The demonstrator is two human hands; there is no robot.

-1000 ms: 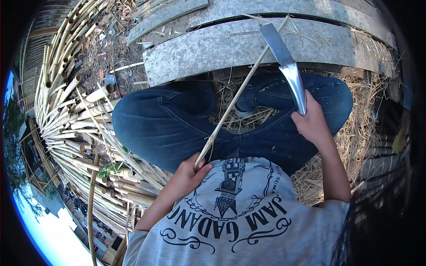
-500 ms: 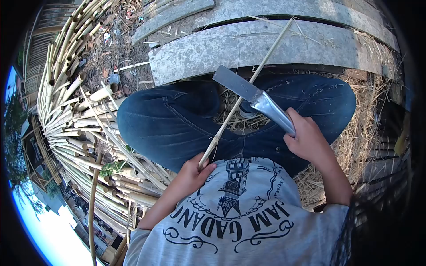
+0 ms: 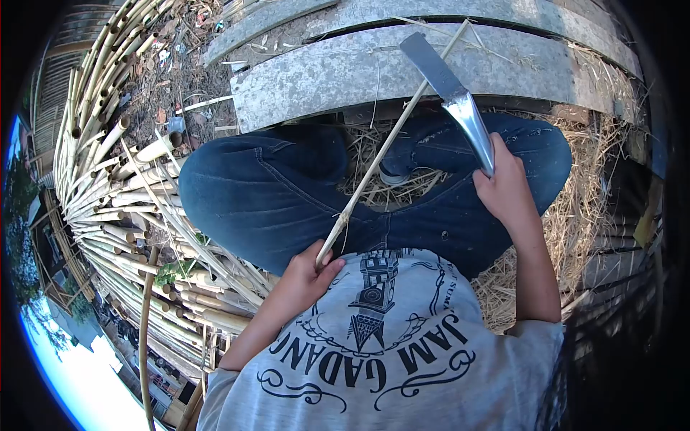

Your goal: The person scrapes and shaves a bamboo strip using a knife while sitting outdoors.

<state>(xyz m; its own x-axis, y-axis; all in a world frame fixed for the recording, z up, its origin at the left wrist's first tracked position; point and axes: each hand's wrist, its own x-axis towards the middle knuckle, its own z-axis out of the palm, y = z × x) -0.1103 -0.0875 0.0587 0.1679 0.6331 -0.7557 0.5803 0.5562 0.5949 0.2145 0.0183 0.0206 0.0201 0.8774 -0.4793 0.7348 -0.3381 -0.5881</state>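
Note:
My left hand (image 3: pixel 307 279) is closed around the near end of a thin bamboo stick (image 3: pixel 381 153), close to my shirt. The stick slants away over my lap, and its far end lies over a grey plank (image 3: pixel 309 82). In my right hand (image 3: pixel 505 188) is the metal handle of a machete-like blade (image 3: pixel 442 72), fingers wrapped round it. The flat, square-ended blade points away and to the left, crossing the stick near its far part. Whether blade and stick touch, I cannot tell.
Many cut bamboo poles (image 3: pixel 208 316) fan out on the left. More planks (image 3: pixel 474 11) lie beyond the nearest one. Dry straw and shavings (image 3: pixel 575 194) cover the ground at the right. My bent legs (image 3: pixel 244 194) frame the middle.
Over the last half second the blade has moved away from me along the stick, toward its far end, with my right hand. My left hand keeps hold of the stick.

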